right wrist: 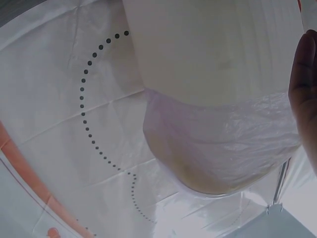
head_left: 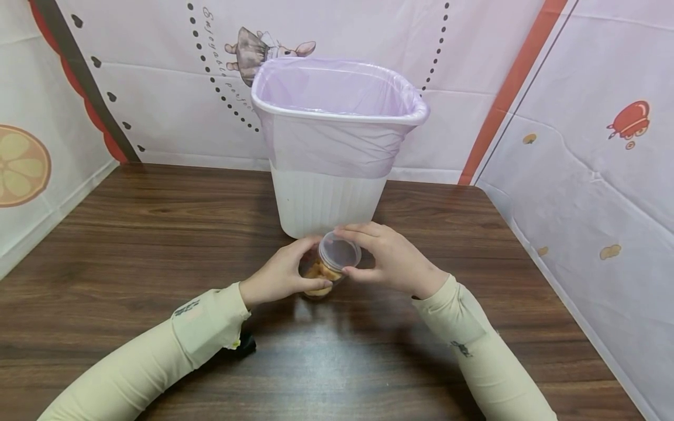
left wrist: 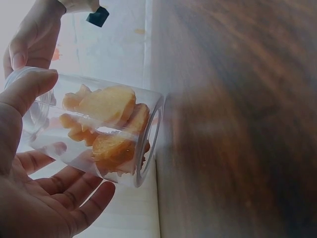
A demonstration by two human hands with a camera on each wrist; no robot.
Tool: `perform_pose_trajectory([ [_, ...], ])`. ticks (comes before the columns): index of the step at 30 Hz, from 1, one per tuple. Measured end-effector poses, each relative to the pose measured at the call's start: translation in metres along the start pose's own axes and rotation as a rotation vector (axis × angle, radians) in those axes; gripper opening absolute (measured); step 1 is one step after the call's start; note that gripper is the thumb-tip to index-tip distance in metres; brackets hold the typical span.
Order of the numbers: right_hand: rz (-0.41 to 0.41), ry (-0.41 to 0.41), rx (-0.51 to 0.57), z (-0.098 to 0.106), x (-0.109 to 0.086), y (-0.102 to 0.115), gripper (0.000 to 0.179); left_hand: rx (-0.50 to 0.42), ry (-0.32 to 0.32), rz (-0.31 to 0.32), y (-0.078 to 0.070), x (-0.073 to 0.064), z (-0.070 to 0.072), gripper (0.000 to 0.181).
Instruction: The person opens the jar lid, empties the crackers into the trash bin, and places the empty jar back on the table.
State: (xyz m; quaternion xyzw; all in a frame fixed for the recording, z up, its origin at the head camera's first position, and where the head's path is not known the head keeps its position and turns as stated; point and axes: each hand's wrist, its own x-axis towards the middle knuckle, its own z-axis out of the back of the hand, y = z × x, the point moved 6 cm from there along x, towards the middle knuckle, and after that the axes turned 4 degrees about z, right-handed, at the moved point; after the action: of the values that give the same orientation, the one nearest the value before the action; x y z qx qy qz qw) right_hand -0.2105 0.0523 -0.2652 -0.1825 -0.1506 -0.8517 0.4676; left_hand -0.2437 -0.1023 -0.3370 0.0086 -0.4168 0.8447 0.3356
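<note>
A clear jar (left wrist: 74,119) holds several golden-brown food pieces (left wrist: 111,106) near its base. My left hand (head_left: 281,273) grips its side, thumb and fingers around the wall. At the jar's top, my right hand (head_left: 392,257) holds the round translucent lid (head_left: 339,252), with its thumb near the front edge and its fingertips at the far edge. In the left wrist view the jar's base is close to the table surface. The right wrist view shows only part of the right hand (right wrist: 306,91) at its right edge.
A white bin (head_left: 329,199) with a lilac liner bag (head_left: 337,143) stands directly behind the jar on the brown wooden table (head_left: 158,234). A small black object (head_left: 244,346) lies by the left sleeve. Printed cloth (head_left: 568,146) hangs around the table's back and sides.
</note>
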Motion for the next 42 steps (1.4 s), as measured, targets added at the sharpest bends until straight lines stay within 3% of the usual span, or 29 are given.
perform_pose_trajectory([
  [24, -0.002, 0.025, 0.016, 0.0, 0.0, -0.001, 0.055, 0.011, 0.007, 0.003, -0.002, 0.0, 0.0, 0.065],
  [36, -0.156, -0.103, -0.206, 0.0, 0.001, 0.005, 0.062, -0.023, 0.005, -0.002, -0.003, -0.001, 0.001, 0.064],
  [42, -0.152, -0.189, -0.294, -0.002, 0.0, 0.01, 0.061, -0.037, 0.016, -0.006, -0.002, -0.001, -0.001, 0.064],
])
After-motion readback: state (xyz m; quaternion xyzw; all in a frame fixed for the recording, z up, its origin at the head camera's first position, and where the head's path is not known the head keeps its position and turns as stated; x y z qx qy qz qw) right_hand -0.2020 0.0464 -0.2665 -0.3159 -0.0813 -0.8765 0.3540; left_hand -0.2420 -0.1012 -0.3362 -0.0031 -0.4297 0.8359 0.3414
